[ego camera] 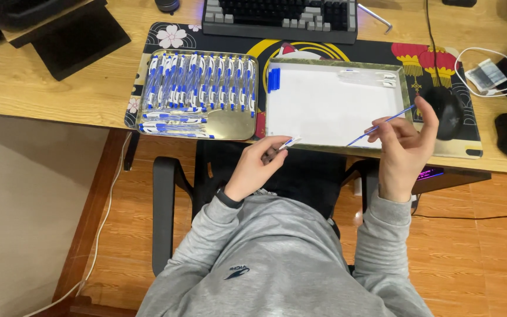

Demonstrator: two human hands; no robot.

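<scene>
Head view, looking down on a seated person in a grey sweatshirt at a pale wooden surface (60,88). We see the left hand (259,164) pinched shut on a short white-and-blue pen part (289,142), and the right hand (406,141) clamped by thumb and fingers on a thin blue ink refill (382,124). The two hands are apart, both held just in front of the near edge of a shallow white-lined rectangular tray (324,108). That tray holds a few blue caps (273,79) in its far left corner and some clear pen barrels (368,77) along its far edge. Beside it, to the left, a gold metal tray (236,126) is packed with rows of white-and-blue ballpoint pens (200,85). A black computer mouse (447,111) lies just beyond the right hand.

We judge the chief risk to be the slender refill: gripped near one end, it may bend or slip, and a fall here would clear the surface edge and land on the floor. The small pen part, held only at the fingertips, could drop likewise.
</scene>
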